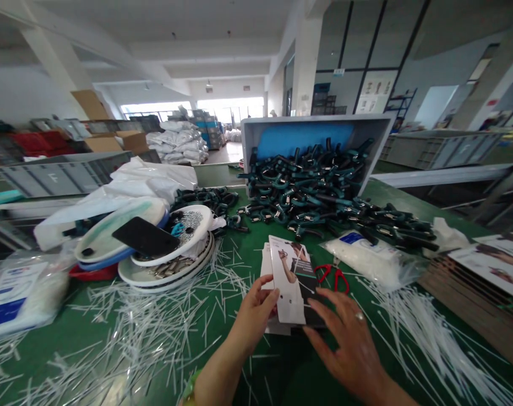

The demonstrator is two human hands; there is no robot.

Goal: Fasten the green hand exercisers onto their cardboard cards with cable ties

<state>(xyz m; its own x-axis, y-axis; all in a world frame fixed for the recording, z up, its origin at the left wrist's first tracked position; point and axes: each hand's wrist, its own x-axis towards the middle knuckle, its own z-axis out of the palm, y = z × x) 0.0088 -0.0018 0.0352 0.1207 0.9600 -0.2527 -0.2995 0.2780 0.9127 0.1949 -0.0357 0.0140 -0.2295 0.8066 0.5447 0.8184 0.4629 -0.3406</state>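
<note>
A printed cardboard packaging card (pixel 287 282) with a picture of hands on it is gripped along its left edge by my left hand (pixel 256 304), thumb on the front. Close to the card's lower right side is my right hand (pixel 345 332), fingers spread; a ring shows on one finger. I cannot tell whether its fingertips touch the card. Behind the card, more pale card (pixel 265 262) shows at the left. Red-handled cutters (pixel 335 276) lie just beyond my right hand. White cable ties (pixel 429 321) spread over the green table to the right.
A grey crate (pixel 250 144) lies tipped, dark-green-handled pliers (pixel 307 192) spilling from it. Plates of small metal parts (pixel 191 225) stand left, a black phone (pixel 144 237) on them. Cut tie pieces (pixel 155 332) litter the left. Stacked cards (pixel 485 287) and a bag of ties (pixel 372 259) stand right.
</note>
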